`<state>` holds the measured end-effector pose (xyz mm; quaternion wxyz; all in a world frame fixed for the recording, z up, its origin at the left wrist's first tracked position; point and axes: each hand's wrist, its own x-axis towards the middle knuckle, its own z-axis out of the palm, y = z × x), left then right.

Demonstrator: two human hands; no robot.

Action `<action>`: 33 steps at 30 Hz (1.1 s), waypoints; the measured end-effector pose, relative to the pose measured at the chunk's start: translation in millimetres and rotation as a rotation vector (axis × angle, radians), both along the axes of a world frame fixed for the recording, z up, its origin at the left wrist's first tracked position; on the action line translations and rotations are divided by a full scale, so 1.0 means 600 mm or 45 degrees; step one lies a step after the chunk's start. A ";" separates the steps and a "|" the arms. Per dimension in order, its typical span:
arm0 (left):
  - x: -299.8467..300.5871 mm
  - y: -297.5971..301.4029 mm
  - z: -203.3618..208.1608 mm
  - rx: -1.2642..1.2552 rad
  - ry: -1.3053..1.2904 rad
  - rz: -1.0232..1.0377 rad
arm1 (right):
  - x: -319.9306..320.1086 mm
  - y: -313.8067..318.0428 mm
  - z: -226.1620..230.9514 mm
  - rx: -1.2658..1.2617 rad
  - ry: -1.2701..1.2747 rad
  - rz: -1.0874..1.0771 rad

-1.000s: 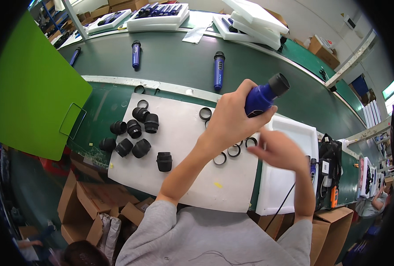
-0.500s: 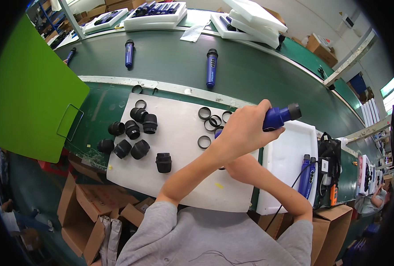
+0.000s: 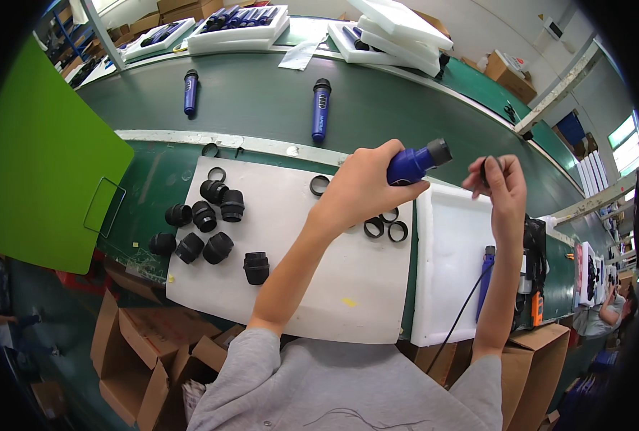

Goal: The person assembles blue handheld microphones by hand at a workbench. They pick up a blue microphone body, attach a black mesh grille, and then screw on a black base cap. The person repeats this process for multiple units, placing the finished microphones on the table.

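Observation:
My left hand is wrapped round a blue microphone body, tilted up to the right with its black threaded end bare of any head. To the right of that end, my right hand pinches a black ring edge-on between thumb and fingers, apart from the microphone. Several loose black rings lie on the white mat below the left hand. On the mat's left side and the bench beside it sit several black microphone heads.
Two blue microphones, one nearer, lie on the dark conveyor ahead. On the right, a white foam tray holds a blue microphone, with a black cable crossing it. A green panel stands at left, cardboard boxes below.
My right hand has come out from beneath my left forearm and risen to the right, now showing a black ring. The left hand with the microphone body has shifted slightly left in view.

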<state>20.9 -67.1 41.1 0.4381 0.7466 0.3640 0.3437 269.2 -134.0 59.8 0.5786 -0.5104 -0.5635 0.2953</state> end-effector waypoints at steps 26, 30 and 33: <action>-0.054 0.004 0.012 0.172 -0.915 0.195 | -0.219 0.095 -0.110 -0.500 -0.132 0.631; -0.051 -0.035 0.028 0.062 -0.977 0.119 | -0.336 0.055 -0.258 0.089 -0.951 1.099; -0.053 -0.056 0.041 0.098 -0.904 0.060 | -0.404 0.039 -0.290 0.682 -1.152 1.168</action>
